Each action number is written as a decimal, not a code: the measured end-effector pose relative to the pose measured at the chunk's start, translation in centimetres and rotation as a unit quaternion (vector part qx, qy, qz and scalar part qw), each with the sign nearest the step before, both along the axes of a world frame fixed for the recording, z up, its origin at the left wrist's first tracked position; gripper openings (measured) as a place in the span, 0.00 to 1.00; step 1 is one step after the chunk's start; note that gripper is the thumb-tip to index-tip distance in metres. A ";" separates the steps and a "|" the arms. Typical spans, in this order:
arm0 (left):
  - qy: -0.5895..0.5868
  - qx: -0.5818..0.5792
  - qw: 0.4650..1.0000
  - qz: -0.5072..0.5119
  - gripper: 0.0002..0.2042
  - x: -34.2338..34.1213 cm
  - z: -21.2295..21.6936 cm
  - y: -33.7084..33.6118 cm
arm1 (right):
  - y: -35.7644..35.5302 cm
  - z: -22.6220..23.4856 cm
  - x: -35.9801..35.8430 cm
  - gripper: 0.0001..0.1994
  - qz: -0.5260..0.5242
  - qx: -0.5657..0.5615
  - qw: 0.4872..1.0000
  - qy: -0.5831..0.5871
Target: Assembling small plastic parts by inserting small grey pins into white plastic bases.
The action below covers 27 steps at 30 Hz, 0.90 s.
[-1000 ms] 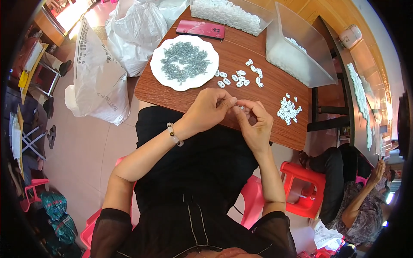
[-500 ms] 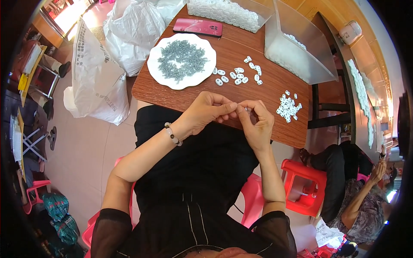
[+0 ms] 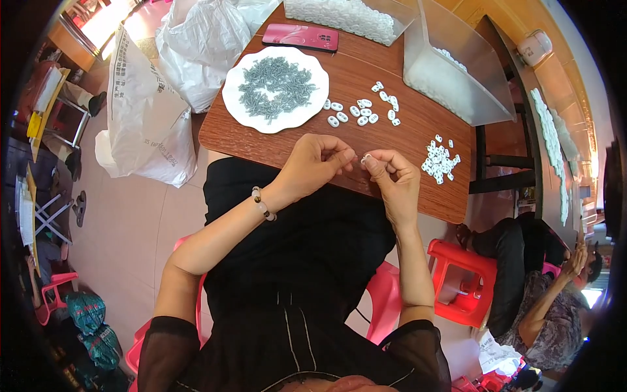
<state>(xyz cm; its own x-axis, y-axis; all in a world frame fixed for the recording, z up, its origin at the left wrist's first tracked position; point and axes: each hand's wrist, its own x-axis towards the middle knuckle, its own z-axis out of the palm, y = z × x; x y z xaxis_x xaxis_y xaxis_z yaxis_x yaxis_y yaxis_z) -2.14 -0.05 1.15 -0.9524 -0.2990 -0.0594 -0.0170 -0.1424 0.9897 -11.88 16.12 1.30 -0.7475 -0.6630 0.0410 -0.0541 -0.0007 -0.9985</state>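
Pinching together over the near edge of a brown table (image 3: 392,140), both hands are working just above the person's black-clad lap. The left hand (image 3: 313,163) is curling its fingers in narrow, thumb and forefinger closed at the tips toward the other hand; what it is gripping there is too small to make out. The right hand (image 3: 390,176) is holding a small white piece (image 3: 366,157) between thumb and forefinger, the remaining fingers folded in. The two sets of fingertips are nearly touching, with the white piece sitting between them. A beaded bracelet (image 3: 261,203) is circling the left wrist.

Further up the table, a white plate (image 3: 243,112) is carrying a heap of small grey screws (image 3: 274,85). Just right of the plate, a loose scatter of white pieces (image 3: 362,111) is lying on the wood. Another cluster of white pieces (image 3: 440,159) is lying near the table's right edge, close beside the right hand. A pink phone (image 3: 300,37) is lying at the far side, above the plate. Two clear bins are standing at the far edge: one bin (image 3: 353,13) is full of white parts, and a tilted bin (image 3: 457,72) is holding more of them.

White plastic bags (image 3: 147,111) are slumping on the floor left of the table. A red stool (image 3: 460,281) is standing to the right, and another person (image 3: 542,307) is sitting beyond it.
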 end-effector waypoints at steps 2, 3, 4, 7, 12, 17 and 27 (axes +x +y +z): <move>0.011 -0.065 0.998 0.010 0.10 -0.1 -0.2 0.0 | 0.0 0.2 -0.1 0.08 0.000 0.002 1.000 0.002; 0.011 -0.064 0.998 0.009 0.10 -0.1 -0.4 0.0 | 0.0 0.2 -0.1 0.08 -0.001 0.002 1.000 0.001; 0.021 -0.081 0.996 0.012 0.09 -0.2 -0.5 0.1 | 0.0 0.3 -0.1 0.08 -0.003 0.013 1.000 0.009; 0.028 -0.111 0.993 0.012 0.09 -0.1 -0.9 0.1 | -0.2 0.4 0.2 0.07 -0.010 0.014 1.000 0.007; 0.022 -0.118 0.993 0.007 0.10 -0.2 -1.1 0.2 | 0.0 0.1 0.2 0.07 -0.012 0.023 1.000 0.013; 0.023 -0.138 0.990 0.006 0.10 -0.2 -1.1 0.1 | 0.1 0.3 0.2 0.08 0.000 0.044 0.998 0.035; 0.026 -0.152 0.988 0.005 0.10 -0.1 -0.9 0.2 | 0.1 0.2 0.2 0.09 -0.011 0.067 0.993 0.097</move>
<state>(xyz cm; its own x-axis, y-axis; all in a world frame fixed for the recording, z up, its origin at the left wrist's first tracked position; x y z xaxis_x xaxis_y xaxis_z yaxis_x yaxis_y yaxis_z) -2.23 0.16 0.21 -0.9484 -0.3056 0.0848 0.0359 0.1624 0.9861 -11.68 16.24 1.52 -0.7490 -0.6552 0.0982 -0.2442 0.1352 -0.9603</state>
